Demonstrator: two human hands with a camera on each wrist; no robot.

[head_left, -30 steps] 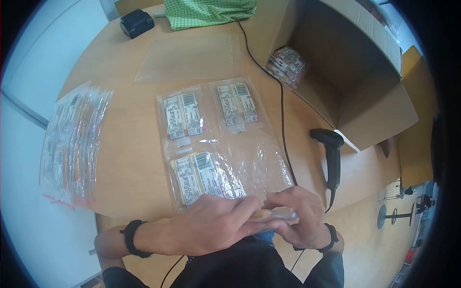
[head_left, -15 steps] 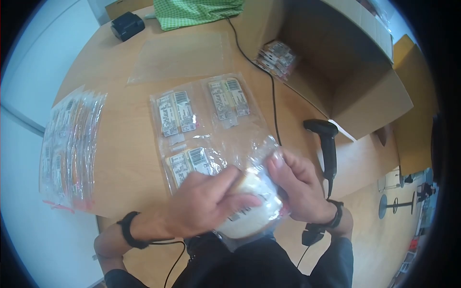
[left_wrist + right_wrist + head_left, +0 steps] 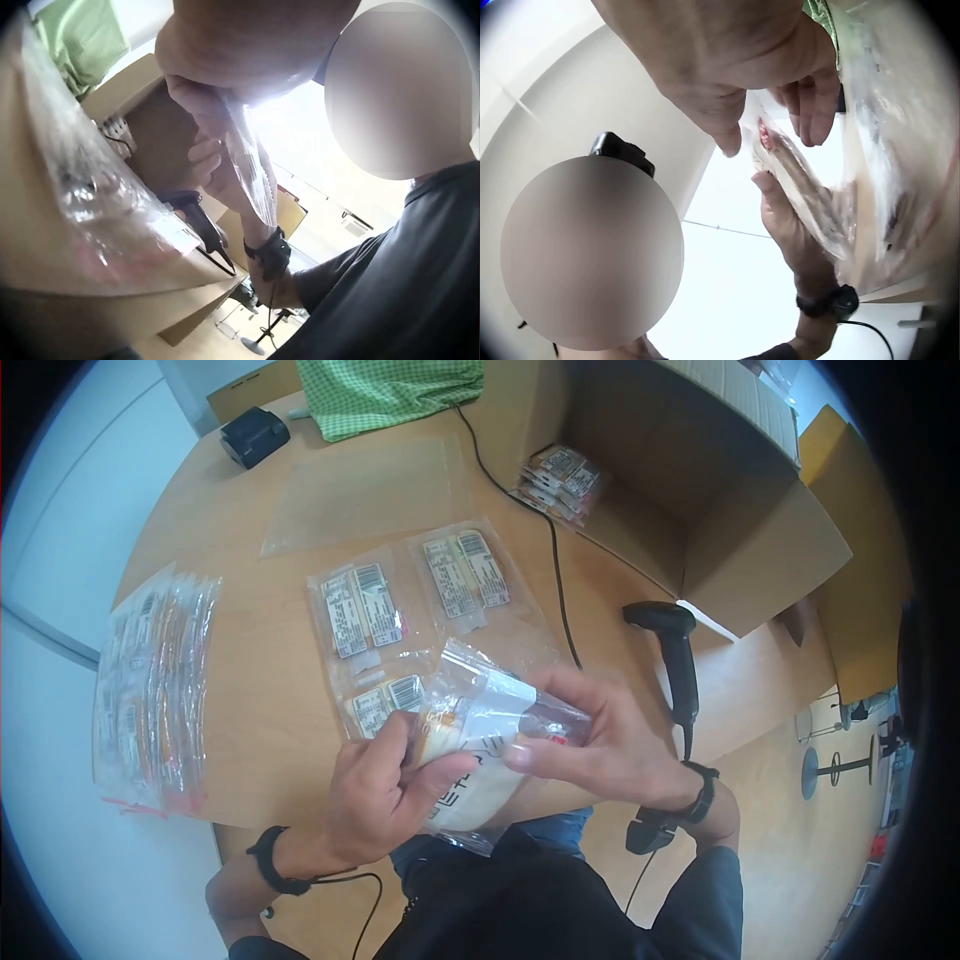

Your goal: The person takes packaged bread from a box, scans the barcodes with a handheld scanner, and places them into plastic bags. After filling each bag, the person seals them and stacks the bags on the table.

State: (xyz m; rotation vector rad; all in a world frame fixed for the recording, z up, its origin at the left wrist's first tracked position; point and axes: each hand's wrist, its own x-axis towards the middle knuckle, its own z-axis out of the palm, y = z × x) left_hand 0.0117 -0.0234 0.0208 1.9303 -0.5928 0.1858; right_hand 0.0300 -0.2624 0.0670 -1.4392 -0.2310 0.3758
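Both hands hold a clear plastic packet [image 3: 478, 795] over the near edge of the table, tilted, with pale rounded contents and dark printed characters. My left hand [image 3: 375, 800] grips its left side, thumb across the front. On its right side my right hand [image 3: 610, 740] pinches the clear film, thumb in front and fingers behind. Seen edge-on in the right wrist view, the packet [image 3: 802, 187] is thin, with a red spot near the top. Beyond it lies a large clear pocket sheet [image 3: 415, 560] with barcode-labelled packs [image 3: 360, 610] inside; its lower right part is covered.
A stack of filled clear sleeves [image 3: 155, 695] lies at the left. To the right are an open cardboard box [image 3: 640, 550] with small packs [image 3: 560, 480] inside, and a black barcode scanner [image 3: 675, 655]. A cable [image 3: 555, 560], green checked cloth [image 3: 390, 395], flat plastic sheet [image 3: 365, 490] and black device [image 3: 254, 437] lie farther back.
The packet has turned from edge-on to printed face up, and its clear flap now stands toward the pocket sheet. The left hand has shifted left; the right hand now holds the packet's right side.
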